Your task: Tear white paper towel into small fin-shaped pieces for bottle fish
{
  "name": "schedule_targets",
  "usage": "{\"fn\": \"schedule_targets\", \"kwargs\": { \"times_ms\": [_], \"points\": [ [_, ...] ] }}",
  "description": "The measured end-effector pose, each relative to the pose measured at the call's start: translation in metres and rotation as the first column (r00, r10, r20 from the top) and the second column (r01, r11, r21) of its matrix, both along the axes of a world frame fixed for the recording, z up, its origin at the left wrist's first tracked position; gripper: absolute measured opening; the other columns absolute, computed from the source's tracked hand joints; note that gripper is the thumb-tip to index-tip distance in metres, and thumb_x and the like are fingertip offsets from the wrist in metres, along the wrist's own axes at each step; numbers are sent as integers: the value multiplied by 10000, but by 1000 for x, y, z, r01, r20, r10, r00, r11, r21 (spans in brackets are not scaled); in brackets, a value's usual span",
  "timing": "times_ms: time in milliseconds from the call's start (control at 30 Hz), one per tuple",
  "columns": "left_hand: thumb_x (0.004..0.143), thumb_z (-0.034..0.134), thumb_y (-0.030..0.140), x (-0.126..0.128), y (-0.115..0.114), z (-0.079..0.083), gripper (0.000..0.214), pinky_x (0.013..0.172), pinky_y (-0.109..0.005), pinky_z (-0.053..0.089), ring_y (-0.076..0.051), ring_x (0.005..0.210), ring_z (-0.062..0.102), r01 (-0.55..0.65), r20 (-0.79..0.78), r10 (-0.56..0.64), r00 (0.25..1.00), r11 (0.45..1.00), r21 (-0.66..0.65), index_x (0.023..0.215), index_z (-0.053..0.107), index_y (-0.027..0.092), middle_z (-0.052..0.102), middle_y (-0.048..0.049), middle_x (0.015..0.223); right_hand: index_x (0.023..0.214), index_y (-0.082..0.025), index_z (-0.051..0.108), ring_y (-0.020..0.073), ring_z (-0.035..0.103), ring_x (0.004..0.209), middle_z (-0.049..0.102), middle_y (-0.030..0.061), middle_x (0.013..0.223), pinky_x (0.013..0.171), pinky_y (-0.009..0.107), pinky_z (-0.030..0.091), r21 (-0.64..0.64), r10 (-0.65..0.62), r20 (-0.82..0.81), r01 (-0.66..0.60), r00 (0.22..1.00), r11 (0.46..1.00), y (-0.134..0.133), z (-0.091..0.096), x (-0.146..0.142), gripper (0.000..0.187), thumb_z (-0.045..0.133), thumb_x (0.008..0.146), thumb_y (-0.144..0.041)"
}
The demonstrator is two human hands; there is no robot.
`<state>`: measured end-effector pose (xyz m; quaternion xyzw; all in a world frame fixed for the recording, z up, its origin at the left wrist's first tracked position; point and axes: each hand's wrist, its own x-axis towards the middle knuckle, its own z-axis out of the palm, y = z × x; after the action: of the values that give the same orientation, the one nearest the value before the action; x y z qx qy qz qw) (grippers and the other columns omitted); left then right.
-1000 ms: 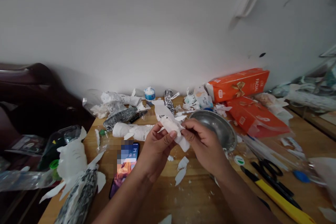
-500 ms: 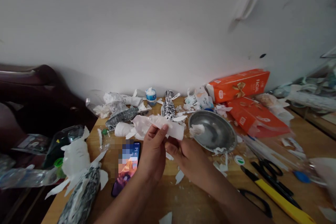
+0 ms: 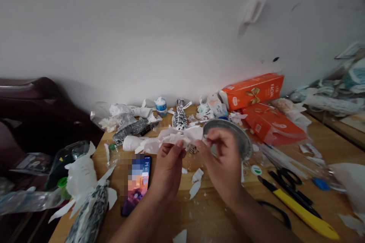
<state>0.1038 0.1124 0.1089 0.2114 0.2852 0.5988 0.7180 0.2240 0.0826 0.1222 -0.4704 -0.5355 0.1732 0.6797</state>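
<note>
Across the table (image 3: 211, 220), a phone (image 3: 140, 182) is seen lower left, a knife (image 3: 303, 209) lower right. The bowl (image 3: 246, 144) is half-hidden by the right hand (image 3: 221, 165), grip unclear; paper (image 3: 173, 137) is pinched centrally by the left hand (image 3: 170, 165).

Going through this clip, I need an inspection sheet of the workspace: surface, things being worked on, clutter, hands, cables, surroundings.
Surface: wooden table, strewn with torn paper scraps.
Things being worked on: soft white paper, held above the table; a black-and-white shape lies beyond it.
Clutter: phone, metal bowl partly hidden by the right hand, yellow-handled knife, two orange packs.
Hands: left hand pinches the paper; right hand is raised beside it, its grip unclear.
Cables: nothing seen.
Surroundings: pale wall behind; dark chair back at left.
</note>
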Motion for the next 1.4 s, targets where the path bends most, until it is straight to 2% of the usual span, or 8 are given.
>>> {"fn": "schedule_targets", "kwargs": {
  "times_ms": [100, 233, 367, 567, 867, 1167, 1233, 1400],
  "points": [
    [720, 849, 262, -6, 3, 6, 181, 625, -199, 431, -105, 725, 580, 25, -8, -25, 1000, 998, 50, 770, 689, 194, 666, 11, 787, 908, -253, 533, 159, 550, 857, 518, -5, 899, 798, 321, 495, 315, -176, 295, 78, 939, 946, -18, 14, 5, 294, 729, 797, -65],
    [716, 845, 272, -11, 2, 14, 218, 706, -214, 471, -110, 736, 584, 139, -46, -133, 990, 980, 140, 875, 715, 199, 656, 10, 790, 1186, -259, 553, 229, 557, 1070, 584, 76, 1151, 935, 416, 478, -23, 16, 288, -9, 958, 1000, -21, 25, 8, 263, 635, 937, -271],
    [745, 822, 279, -11, -3, 17, 195, 712, -227, 476, -125, 761, 593, 205, -123, -182, 976, 955, 217, 901, 729, 207, 661, -7, 842, 1148, -246, 625, 202, 618, 987, 671, 50, 1095, 834, 334, 503, -381, 289, 149, -215, 946, 899, -6, 25, 11, 289, 610, 953, -459],
    [778, 809, 277, -10, 1, 9, 122, 726, -227, 497, -130, 795, 603, 164, -196, -107, 975, 938, 305, 854, 740, 210, 662, -11, 859, 1049, -235, 663, 152, 626, 910, 672, 16, 1004, 804, 268, 487, -283, 281, 209, -217, 937, 934, -2, 22, 13, 173, 650, 942, -370],
    [678, 889, 351, -9, 7, -1, 236, 712, -231, 522, -123, 700, 628, 96, -261, -43, 964, 976, 194, 768, 742, 190, 717, -16, 757, 929, -221, 650, 154, 590, 839, 647, 11, 886, 747, 272, 459, -302, 257, 208, -188, 944, 935, -5, 27, 15, 112, 595, 957, -314],
    [731, 859, 318, -9, 2, 9, 201, 703, -220, 480, -112, 708, 603, 279, -122, -259, 958, 943, 184, 804, 750, 166, 680, -17, 748, 898, -209, 566, 106, 454, 611, 509, -29, 731, 503, 217, 348, -446, 421, -163, -447, 892, 775, 3, 16, 18, 222, 572, 957, -423],
    [735, 854, 315, -9, 1, 12, 193, 683, -219, 479, -109, 695, 591, 262, -98, -248, 964, 947, 185, 801, 745, 170, 676, -12, 756, 989, -219, 585, 125, 524, 683, 578, -4, 816, 550, 227, 402, -434, 398, -137, -416, 907, 799, 3, 14, 17, 213, 564, 968, -430],
    [627, 919, 357, -13, 6, 10, 285, 701, -216, 490, -108, 694, 611, 47, -166, -33, 986, 995, 86, 721, 732, 164, 694, -6, 726, 1032, -242, 582, 145, 534, 784, 581, 6, 881, 705, 268, 438, -198, 86, 216, -43, 972, 979, -13, 24, 14, 106, 552, 984, -331]
  ]
}}
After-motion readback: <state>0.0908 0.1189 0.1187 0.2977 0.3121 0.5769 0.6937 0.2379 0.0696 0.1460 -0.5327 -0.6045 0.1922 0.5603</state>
